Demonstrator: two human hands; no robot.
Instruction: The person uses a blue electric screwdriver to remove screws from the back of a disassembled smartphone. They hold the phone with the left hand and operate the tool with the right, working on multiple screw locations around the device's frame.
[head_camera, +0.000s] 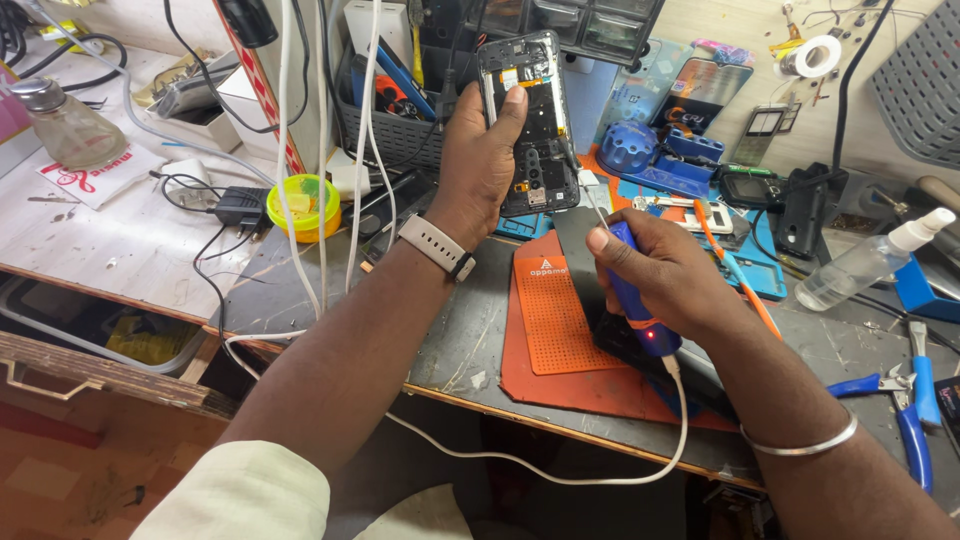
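We hold the opened phone (527, 125) upright in our left hand (480, 150), fingers closed around its left edge, thumb pressed on the exposed inner face; it sits at 12 o'clock above the bench. Our right hand (668, 275) is closed around a blue electric screwdriver (632, 290), its thin bit pointing to 11 o'clock and touching the phone's lower right corner. A white cable (560, 470) leaves the tool's tail and loops toward 6 o'clock, over the bench edge. Beneath the right hand lies an orange work mat (550, 320) with a dark slab on it. At 9 o'clock white cords (325, 150) hang down, beside a yellow tub (303, 207) and a black charger (240, 208). At 10 o'clock stands a glass bottle (65, 125). At 3 o'clock a spray bottle (865, 262) lies tilted, with blue pliers (905, 400) near 4 o'clock. A blue tool stand (628, 145) and a parts tray crowd 1 o'clock. The front edge of the bench (330, 290) runs from 9 to 5 o'clock; open room remains only on the mat between our wrists.
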